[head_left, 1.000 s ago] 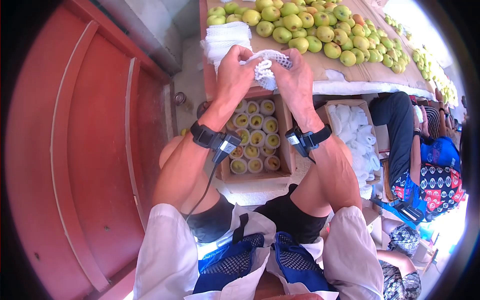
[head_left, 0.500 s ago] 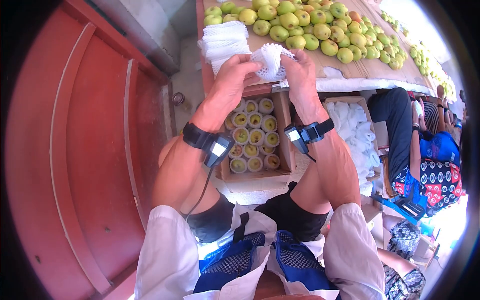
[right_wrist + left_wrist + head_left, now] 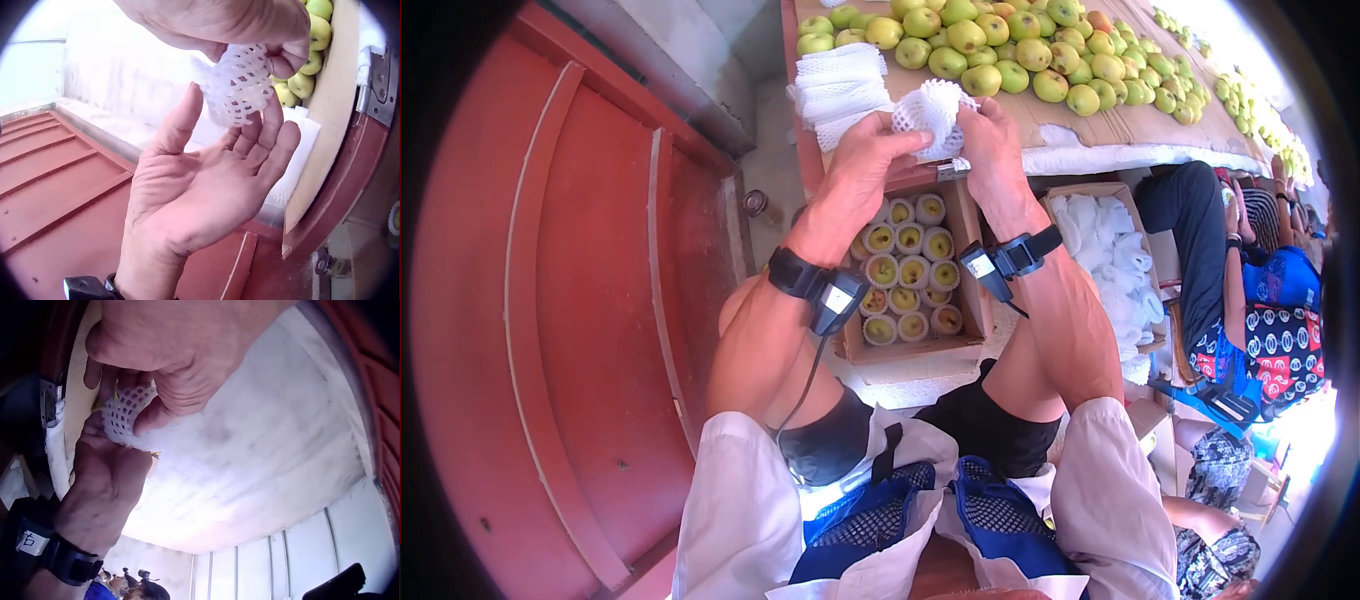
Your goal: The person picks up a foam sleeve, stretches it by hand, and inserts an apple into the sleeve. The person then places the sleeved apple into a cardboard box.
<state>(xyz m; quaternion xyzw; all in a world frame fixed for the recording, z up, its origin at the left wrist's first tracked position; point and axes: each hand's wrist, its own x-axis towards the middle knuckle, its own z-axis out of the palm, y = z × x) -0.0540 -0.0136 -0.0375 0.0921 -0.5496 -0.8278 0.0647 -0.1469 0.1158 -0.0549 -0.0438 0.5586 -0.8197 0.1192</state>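
Note:
A white foam fruit net (image 3: 930, 112), rounded into a cup shape, is held between both hands at the front edge of the table. My left hand (image 3: 862, 165) holds its left side, thumb on the near face; in the right wrist view the left fingers (image 3: 265, 134) curve under the net. My right hand (image 3: 995, 150) pinches the opposite side near the rim, its fingers partly hidden behind the mesh. Whether anything sits inside the net, I cannot tell. Close to my left hand lies a stack of flat white foam nets (image 3: 840, 88).
Many green-yellow apples (image 3: 1040, 55) cover the cardboard-topped table. Below my hands, a carton (image 3: 973, 255) holds netted apples (image 3: 912, 272) in rows. Another box, at the right, is heaped with white foam nets (image 3: 1108, 262). A red door (image 3: 590, 300) stands left; a person's leg (image 3: 1182, 225) is at the right.
The foam net, bunched and stretched between my fingers a second ago, now has a rounded cup shape. My left thumb has come onto its near side. Both hands have shifted only slightly.

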